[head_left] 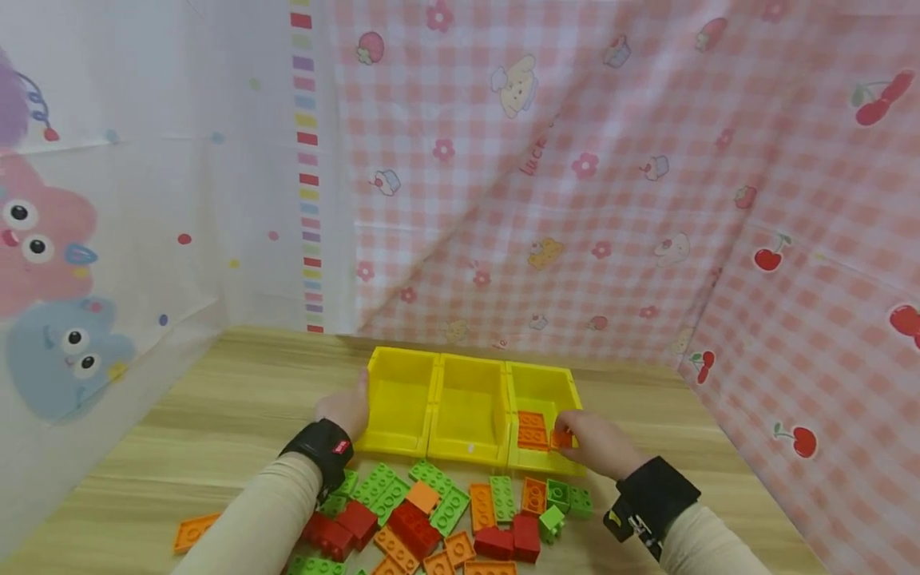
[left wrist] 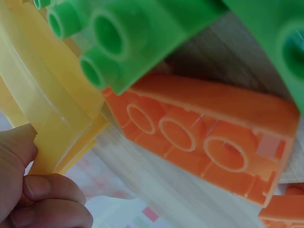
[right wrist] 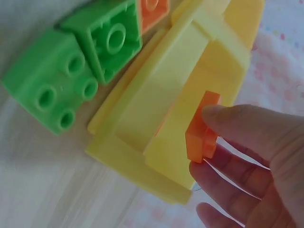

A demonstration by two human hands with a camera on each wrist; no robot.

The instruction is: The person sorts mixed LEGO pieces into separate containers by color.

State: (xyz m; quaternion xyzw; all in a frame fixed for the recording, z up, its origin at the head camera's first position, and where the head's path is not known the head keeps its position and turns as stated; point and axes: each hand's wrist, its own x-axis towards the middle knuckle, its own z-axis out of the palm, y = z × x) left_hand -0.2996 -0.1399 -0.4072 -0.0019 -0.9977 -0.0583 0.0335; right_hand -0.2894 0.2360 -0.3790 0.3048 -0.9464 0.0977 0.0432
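Note:
A yellow bin (head_left: 470,455) with three compartments stands in front of me. My left hand (head_left: 346,409) grips its left side wall; in the left wrist view, thumb and curled fingers (left wrist: 52,190) close on the yellow edge. At the right compartment, my right hand (head_left: 602,442) pinches a small orange building brick (right wrist: 202,128) between thumb and fingers, over the opening. Inside that compartment lie orange bricks (head_left: 532,431). The left and middle compartments show bare yellow floors, apart from a small white spot near the middle one's front.
In front of the bin, several loose green bricks (head_left: 451,507), red bricks (head_left: 413,527) and orange bricks (head_left: 481,505) lie spread on the wooden table (head_left: 259,375). One orange brick (head_left: 192,533) sits apart at the left. Pink checked cloth (head_left: 460,200) hangs behind the bin and along the right.

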